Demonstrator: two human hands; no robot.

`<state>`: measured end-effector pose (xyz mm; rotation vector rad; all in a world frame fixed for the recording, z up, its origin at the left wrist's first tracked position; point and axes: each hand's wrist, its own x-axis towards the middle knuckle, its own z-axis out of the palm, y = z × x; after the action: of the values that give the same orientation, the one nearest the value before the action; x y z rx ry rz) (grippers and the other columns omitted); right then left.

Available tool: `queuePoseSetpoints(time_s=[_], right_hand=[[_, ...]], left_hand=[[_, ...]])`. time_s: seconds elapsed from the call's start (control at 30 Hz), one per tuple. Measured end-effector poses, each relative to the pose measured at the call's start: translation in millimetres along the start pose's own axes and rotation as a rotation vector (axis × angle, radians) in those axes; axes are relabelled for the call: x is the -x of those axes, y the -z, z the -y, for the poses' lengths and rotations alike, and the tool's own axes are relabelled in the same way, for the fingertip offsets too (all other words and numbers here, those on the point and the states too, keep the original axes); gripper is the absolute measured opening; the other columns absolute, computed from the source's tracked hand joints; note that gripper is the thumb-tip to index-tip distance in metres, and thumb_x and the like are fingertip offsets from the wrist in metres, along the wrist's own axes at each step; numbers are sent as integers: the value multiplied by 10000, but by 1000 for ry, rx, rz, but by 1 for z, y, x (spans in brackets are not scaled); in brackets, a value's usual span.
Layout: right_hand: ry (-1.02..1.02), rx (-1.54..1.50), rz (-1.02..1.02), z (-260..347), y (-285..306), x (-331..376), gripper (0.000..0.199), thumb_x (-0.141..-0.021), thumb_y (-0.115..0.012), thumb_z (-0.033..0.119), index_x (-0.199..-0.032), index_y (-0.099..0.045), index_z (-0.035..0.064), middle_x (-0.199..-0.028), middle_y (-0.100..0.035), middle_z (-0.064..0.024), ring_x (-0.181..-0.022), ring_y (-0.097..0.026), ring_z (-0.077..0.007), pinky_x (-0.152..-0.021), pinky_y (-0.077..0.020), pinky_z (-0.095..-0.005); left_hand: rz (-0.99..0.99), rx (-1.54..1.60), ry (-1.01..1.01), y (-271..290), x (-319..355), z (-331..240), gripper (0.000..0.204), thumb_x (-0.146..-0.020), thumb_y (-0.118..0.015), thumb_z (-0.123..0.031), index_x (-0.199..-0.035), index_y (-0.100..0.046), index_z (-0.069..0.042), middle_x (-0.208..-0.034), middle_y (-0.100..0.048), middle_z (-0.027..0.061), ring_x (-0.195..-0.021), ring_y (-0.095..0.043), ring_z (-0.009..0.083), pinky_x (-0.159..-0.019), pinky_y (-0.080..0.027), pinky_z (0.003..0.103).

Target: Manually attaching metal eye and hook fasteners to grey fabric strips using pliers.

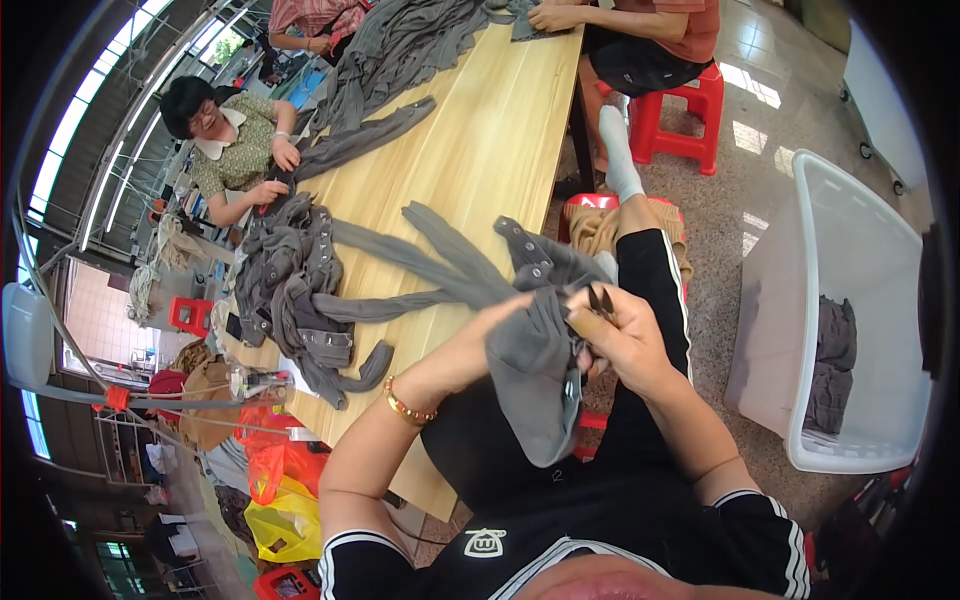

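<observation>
A dark grey garment (535, 375) with metal snap buttons is bunched up in front of my chest, its long sleeves trailing onto the table. My left hand (512, 306) grips it, with most of the fingers hidden behind the cloth. Close against the fabric, my right hand (628, 338) is closed around small dark thread snips (600, 300), whose two pointed blades stick up past the fingers. Part of the garment's edge lies between the two hands.
A wooden table (500, 130) carries a pile of grey garments (290, 270) and a larger heap (390, 50) farther off. Co-workers handle cloth at its far side. A white bin (770, 310) holding folded grey cloth stands right, a red stool (690, 120) beyond. Plastic bags (285, 520) lie left.
</observation>
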<state>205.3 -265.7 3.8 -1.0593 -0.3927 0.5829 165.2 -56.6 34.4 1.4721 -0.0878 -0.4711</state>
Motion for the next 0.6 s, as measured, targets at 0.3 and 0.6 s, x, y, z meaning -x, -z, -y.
queuePoseSetpoints(time_s=[0.3,0.6], right_hand=[[164,-138,-113,-11,103,34,279,-976,-516,184,-1138,-588,-32,-786,-655,-98,-445,-410,-35,-438,-301,-166],[51,-261,-641,-81,149,33,258,-958,-584,214,-1124,-588,17,-980,-632,-26,-839,-616,-118,-760,-500,-254]], left_hand=[[313,-26,-90,-55,-6,-32,349,-933,-611,-148,-1241,-552,4,-1046,-615,15,-902,-571,69,-789,-490,248],[-44,169,-716,96,-68,-187,281,-1001,-494,-295,-1032,-629,-50,-845,-675,13,-638,-637,125,-576,-535,198]])
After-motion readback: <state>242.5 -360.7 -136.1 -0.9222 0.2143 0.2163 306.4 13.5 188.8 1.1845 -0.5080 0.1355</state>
